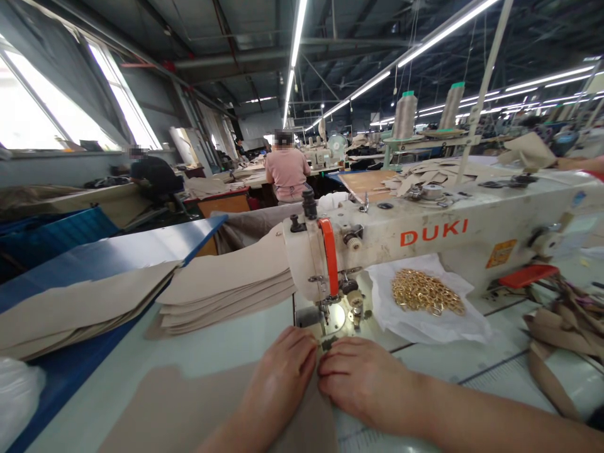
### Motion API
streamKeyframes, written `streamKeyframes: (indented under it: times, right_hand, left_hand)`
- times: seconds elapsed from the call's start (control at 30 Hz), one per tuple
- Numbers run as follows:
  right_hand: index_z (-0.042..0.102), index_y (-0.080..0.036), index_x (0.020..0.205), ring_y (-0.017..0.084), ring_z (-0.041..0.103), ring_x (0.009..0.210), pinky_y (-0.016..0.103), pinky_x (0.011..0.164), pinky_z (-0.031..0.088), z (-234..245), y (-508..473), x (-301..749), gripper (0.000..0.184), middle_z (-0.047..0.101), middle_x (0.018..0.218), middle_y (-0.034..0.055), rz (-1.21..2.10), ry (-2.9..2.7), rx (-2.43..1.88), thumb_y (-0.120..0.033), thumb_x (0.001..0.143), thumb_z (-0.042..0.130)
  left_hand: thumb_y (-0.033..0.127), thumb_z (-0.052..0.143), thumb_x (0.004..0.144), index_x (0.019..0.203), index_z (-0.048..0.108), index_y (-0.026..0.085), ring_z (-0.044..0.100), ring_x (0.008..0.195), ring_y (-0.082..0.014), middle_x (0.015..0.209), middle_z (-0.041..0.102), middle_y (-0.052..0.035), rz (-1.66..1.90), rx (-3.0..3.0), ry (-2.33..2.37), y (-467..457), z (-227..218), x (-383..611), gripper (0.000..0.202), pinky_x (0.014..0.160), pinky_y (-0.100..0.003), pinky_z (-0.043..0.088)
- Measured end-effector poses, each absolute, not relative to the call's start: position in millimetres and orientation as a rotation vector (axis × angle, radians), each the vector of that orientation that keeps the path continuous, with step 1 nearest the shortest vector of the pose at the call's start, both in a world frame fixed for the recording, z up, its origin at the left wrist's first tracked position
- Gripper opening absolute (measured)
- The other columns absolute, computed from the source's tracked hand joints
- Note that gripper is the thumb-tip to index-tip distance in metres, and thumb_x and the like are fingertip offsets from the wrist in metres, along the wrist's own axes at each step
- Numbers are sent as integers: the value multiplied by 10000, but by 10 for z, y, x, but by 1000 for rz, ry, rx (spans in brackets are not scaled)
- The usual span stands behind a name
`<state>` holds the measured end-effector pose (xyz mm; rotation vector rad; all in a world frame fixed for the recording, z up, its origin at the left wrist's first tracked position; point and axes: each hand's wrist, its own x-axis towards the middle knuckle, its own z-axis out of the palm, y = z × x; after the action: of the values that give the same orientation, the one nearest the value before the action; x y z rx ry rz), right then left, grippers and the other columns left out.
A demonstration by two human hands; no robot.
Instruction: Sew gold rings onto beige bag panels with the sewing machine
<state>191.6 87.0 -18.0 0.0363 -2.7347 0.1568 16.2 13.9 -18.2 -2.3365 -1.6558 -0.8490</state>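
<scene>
A beige fabric panel lies on the pale sewing table, its narrow top end under my hands. My left hand is closed on the panel, fingers curled, just in front of the needle area. Beside it, my right hand has its fingers bent together at the panel's right edge; the fingertips are partly hidden. Right ahead of both hands stands the white sewing machine with an orange strip on its head. The presser foot is lit by a small lamp, just beyond my fingers.
Gold metal rings lie on a white cloth under the machine arm. Stacked beige panels sit left of the machine, with another stack farther left. Fabric strips lie right. Thread cones stand behind; co-workers sit ahead.
</scene>
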Motion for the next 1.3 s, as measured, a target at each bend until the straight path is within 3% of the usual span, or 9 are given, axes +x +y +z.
streamKeyframes:
  times: [0.3,0.6,0.9,1.3]
  right_hand:
    - [622,-163,874,169,551,862,319,910,415,-161,847,1912,130,646,874,42,67,-2720,-64,-208,912,508]
    - [610,-149,959,189,542,981,342,924,416,-127,850,1878,135,628,970,69,63,-2758,-179,-195,928,487]
    - [606,-143,898,187,545,880,325,857,424,-82,890,1866,67,630,909,43,-67,-2804,-136,-193,895,561]
    - [602,-131,899,199,537,865,330,810,406,-47,1169,1888,54,634,899,56,-161,-2808,-162,-176,877,581]
  left_hand:
    - [158,430,919,805,580,189,602,788,-171,806,653,-31,-833,-2381,-1691,108,-129,165,192,719,-304,530]
    - [101,476,875,879,604,190,616,835,-178,869,673,-39,-862,-2403,-1727,70,-110,163,156,757,-314,543]
    - [121,474,886,903,618,192,622,847,-179,896,680,-45,-895,-2371,-1723,71,-121,169,162,764,-316,548]
    - [154,456,889,821,637,195,639,803,-187,827,699,-52,-962,-2334,-1632,429,-147,178,197,723,-314,556]
